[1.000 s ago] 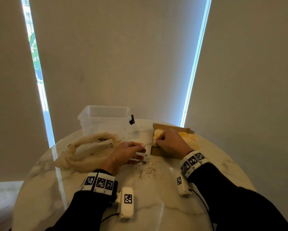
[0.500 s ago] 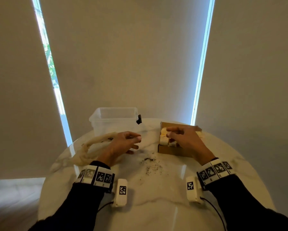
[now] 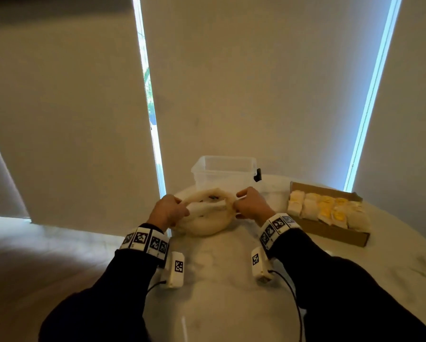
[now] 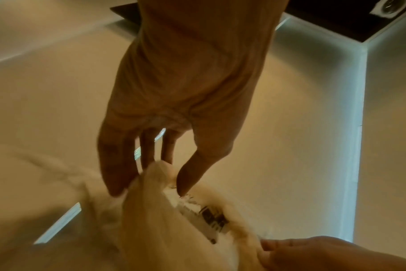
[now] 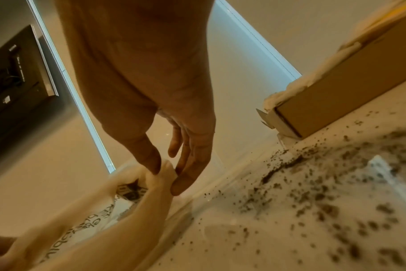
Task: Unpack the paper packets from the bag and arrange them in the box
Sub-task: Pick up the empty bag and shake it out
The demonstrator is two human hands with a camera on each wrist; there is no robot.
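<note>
1. Left hand has its grip pinched on the left edge of the bag's mouth, thumb on one side of the fabric and the other fingers behind it.
2. The bag is a soft cream cloth one, sitting on the marble worktop between both hands, mouth pulled open. Something printed shows inside, too blurry to read.
3. Behind the bag there's a clear plastic tub.
4. Right hand pinches the right edge of the mouth the same way.
5. Dark crumbs are scattered over the worktop by the right hand.
6. Far right: the cardboard box, paper packets lined up inside in rows, some with yellow labels.
</note>
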